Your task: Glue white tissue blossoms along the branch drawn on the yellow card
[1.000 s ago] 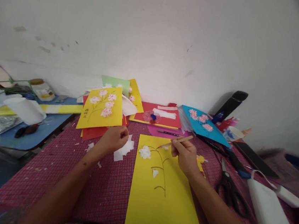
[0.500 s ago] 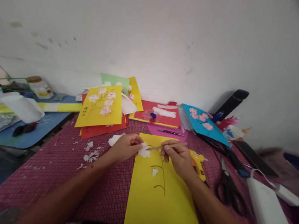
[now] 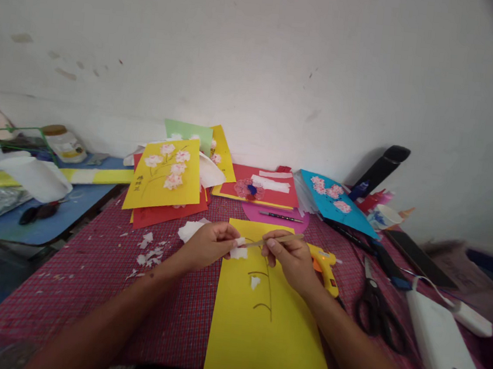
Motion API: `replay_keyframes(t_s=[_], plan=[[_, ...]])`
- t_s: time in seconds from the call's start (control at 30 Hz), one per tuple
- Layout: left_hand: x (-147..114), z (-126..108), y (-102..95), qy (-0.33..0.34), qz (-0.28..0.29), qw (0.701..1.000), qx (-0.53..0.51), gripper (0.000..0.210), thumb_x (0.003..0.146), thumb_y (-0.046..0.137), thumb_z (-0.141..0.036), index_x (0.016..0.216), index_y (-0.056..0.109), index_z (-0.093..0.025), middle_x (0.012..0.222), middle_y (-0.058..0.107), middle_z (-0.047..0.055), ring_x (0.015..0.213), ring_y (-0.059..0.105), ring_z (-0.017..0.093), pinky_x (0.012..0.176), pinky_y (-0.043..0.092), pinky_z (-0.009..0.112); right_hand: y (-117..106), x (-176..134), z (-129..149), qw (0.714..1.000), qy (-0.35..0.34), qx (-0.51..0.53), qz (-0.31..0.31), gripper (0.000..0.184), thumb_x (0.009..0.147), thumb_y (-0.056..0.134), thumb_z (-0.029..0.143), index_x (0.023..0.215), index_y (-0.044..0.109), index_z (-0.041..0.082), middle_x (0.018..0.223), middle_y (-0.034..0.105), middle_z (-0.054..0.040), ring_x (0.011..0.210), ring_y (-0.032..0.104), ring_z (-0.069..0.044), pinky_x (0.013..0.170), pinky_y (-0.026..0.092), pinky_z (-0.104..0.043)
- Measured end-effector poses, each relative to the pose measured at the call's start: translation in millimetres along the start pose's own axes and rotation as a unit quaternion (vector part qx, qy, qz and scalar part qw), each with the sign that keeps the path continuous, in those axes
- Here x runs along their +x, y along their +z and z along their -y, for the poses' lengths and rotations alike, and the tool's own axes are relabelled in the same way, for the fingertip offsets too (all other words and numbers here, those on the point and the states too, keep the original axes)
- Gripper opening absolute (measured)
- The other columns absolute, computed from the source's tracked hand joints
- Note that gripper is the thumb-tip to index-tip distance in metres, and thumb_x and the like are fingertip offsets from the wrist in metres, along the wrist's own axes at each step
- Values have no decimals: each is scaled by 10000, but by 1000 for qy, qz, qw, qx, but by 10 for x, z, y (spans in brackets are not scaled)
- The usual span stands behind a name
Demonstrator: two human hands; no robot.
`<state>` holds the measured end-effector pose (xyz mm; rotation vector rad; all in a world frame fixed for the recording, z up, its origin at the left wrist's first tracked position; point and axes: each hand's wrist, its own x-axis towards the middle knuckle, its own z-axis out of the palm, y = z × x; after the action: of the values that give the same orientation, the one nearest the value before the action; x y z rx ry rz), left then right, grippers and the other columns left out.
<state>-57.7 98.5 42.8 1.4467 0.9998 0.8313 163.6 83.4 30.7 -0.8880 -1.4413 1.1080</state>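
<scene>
Between the thumb and fingers of my left hand (image 3: pixel 216 243) is pinched a small piece of white tissue paper (image 3: pixel 239 252). My right hand (image 3: pixel 288 255) grips a thin wooden stick (image 3: pixel 282 239), its tip touching or close to the tissue. Both hands are over the upper part of a yellow sheet of card (image 3: pixel 267 348), which carries a drawn brown branch (image 3: pixel 269 289). A small white scrap (image 3: pixel 254 282) lies on that card. More white tissue (image 3: pixel 189 231) lies on the cloth behind my left hand, partly hidden by it.
Torn white bits (image 3: pixel 150 255) lie on the checked tablecloth (image 3: pixel 85 291). At the back stand a yellow flower card (image 3: pixel 166 176) and a blue one (image 3: pixel 337 201). On the right are a yellow glue gun (image 3: pixel 324 268), black scissors (image 3: pixel 376 312) and a white power bank (image 3: pixel 443 343).
The tissue in my left hand has been folded or tilted over near the stick's tip. My right hand has shifted slightly left with the stick. The view has moved a little.
</scene>
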Motion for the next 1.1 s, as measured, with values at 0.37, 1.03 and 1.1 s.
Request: replay_keyframes(t_s=[0.37,1.03,1.1], plan=[[-13,-17,0,-31,-2,997,-69,249,716,669,-216,952,627,-148,765,696,23,605,629,116,606,487,251,-13,27,-34,999,13,-1,-32,227,869,644,339,732,703,169,752,661,-36,478,527,-90,444,409,-233],[6,112,93,-40,0,989,-145,343,661,814,-268,908,610,-143,757,689,21,674,649,126,614,506,237,10,8,-37,993,78,80,-27,176,847,667,346,870,661,172,656,658,-5,461,525,-105,449,385,-230],[-1,101,105,-44,-3,987,-152,349,654,817,-269,904,608,-143,747,682,15,674,650,126,611,507,236,18,5,-26,993,80,82,-27,176,847,665,349,873,658,175,644,655,1,460,527,-103,451,394,-228]])
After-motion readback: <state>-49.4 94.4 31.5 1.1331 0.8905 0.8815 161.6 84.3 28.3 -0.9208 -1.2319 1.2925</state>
